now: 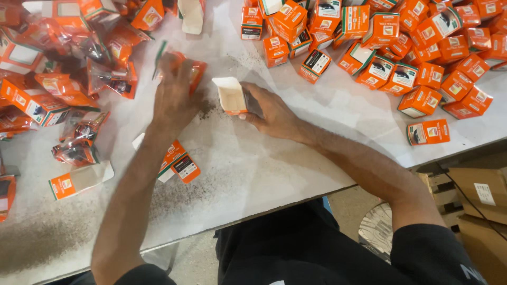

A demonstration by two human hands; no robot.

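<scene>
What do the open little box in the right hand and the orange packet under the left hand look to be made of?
Open box: thin printed cardboard, by its look; stiff raised flaps, matt pale inside, orange outside.
Orange packet: probably glossy plastic film; it looks soft and crinkled, with shiny highlights, though motion blur leaves this open.

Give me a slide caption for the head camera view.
Right hand holds an open orange carton; left hand grips a plastic pouch.
</scene>
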